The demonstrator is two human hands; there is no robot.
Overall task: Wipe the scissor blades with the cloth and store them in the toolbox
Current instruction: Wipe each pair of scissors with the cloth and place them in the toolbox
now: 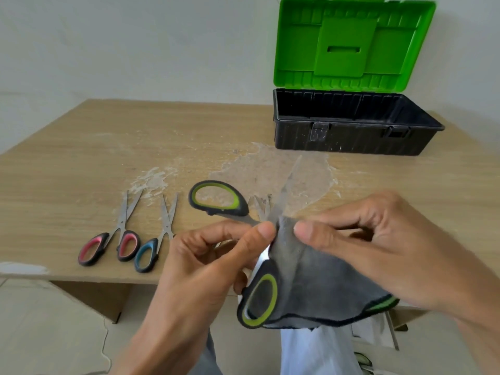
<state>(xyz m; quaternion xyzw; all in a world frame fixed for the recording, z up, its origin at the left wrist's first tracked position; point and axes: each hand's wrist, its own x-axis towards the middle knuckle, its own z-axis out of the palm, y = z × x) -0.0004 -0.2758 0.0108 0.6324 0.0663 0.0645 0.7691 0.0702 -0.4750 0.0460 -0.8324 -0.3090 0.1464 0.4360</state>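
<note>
- Above the near edge of the worktop (81, 158), the green-handled scissors (243, 209) are held spread wide, with one blurred blade pointing toward the toolbox (351, 143).
- They are gripped near the pivot by the left hand (213, 266), its thumb pinched against the metal.
- The grey cloth (319, 288) is pinched by the thumb and fingers of the right hand (392, 253) against the base of the blade; the rest is draped over the lower handle.
- Wiping of this pair is judged to be under way, not finished.
- The pink-handled scissors (108, 247) and blue-handled scissors (154, 244) are left lying on the worktop to the left; blade tips of what may be another pair are glimpsed behind the hands.
- The toolbox is set open at the far right with its green lid (351, 41) upright; no scissors are seen inside, so all storing is judged to be left.
</note>
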